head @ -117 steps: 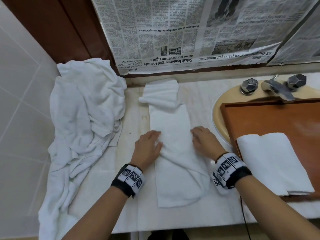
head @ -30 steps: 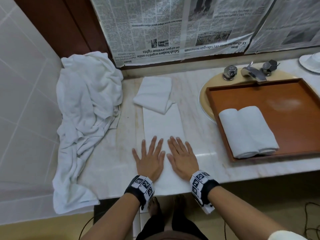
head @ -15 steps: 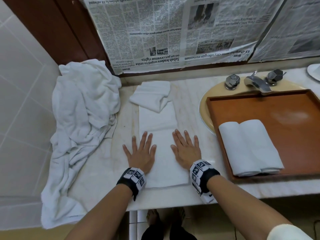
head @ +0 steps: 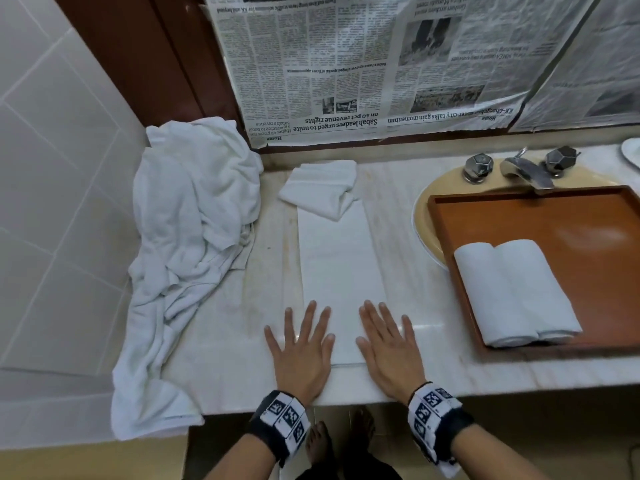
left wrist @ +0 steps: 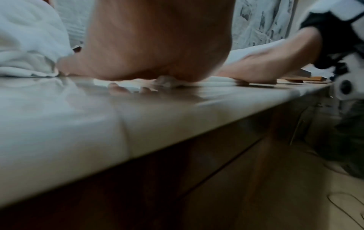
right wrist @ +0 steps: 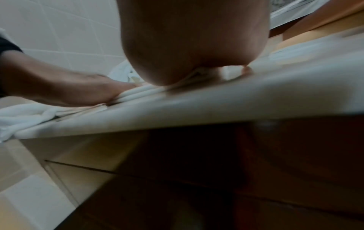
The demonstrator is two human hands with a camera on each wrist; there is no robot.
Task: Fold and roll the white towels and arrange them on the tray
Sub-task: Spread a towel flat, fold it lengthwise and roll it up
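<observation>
Both grips spread flat on folded towel (head: 341,271) | towel heap (head: 194,237) left | tray (head: 595,230) right

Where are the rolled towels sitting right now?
In the head view, the rolled towels lie side by side at the near left corner of the wooden tray, to the right of the right hand.

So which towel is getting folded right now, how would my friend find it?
Start at the brown tray over the sink, then look left along the marble counter. The towel is the long flat strip in the middle, both hands pressing flat on its near end. Unlike the rolls on the tray and the crumpled pile, it lies smooth.
</observation>
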